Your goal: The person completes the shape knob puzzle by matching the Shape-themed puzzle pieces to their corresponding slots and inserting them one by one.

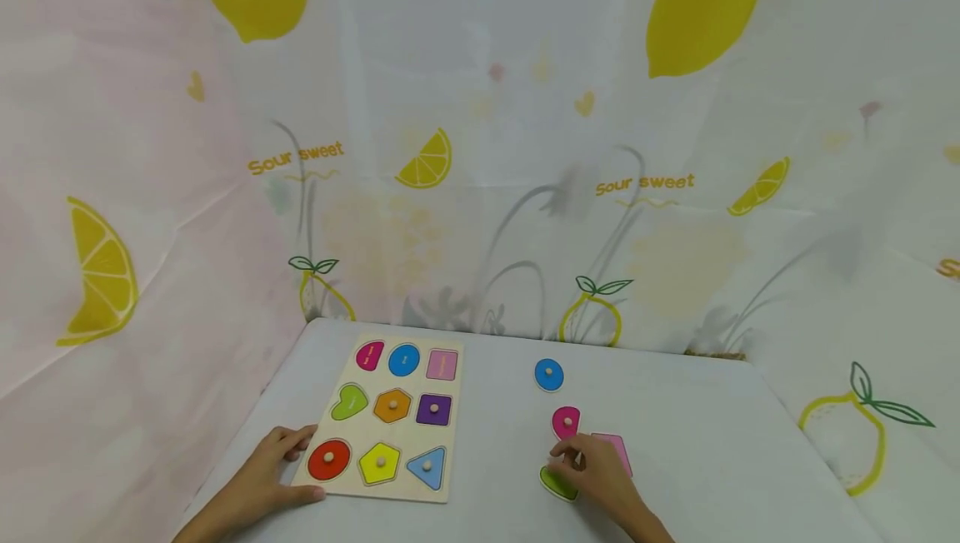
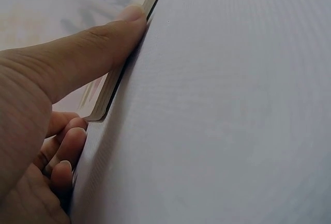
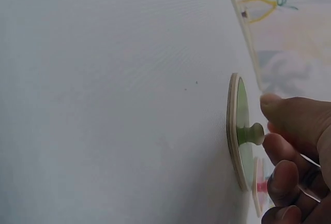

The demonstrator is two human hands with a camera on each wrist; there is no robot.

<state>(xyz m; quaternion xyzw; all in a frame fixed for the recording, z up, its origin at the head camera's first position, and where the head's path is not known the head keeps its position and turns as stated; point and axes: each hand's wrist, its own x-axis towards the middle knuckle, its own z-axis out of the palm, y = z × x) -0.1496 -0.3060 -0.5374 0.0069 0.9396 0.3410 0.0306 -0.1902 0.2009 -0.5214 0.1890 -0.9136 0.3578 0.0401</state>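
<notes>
A wooden shape puzzle board (image 1: 405,435) lies on the left of the table, with knobbed shapes in several of its spaces. My left hand (image 1: 262,476) grips its near left corner. In the left wrist view the thumb (image 2: 95,48) lies against the board's edge (image 2: 111,92), the fingers bent beside the corner. My right hand (image 1: 596,476) hovers over a green knobbed puzzle piece (image 1: 557,485), partly hidden in the head view. In the right wrist view, thumb and fingers are apart close by the green piece's knob (image 3: 255,134).
Beyond the right hand lie a magenta half-round piece (image 1: 564,420) and a blue oval piece (image 1: 548,375), both knobbed. A pink square piece (image 1: 617,450) is partly covered by that hand. Lemon-printed cloth (image 1: 480,235) hangs around the white table (image 1: 697,443).
</notes>
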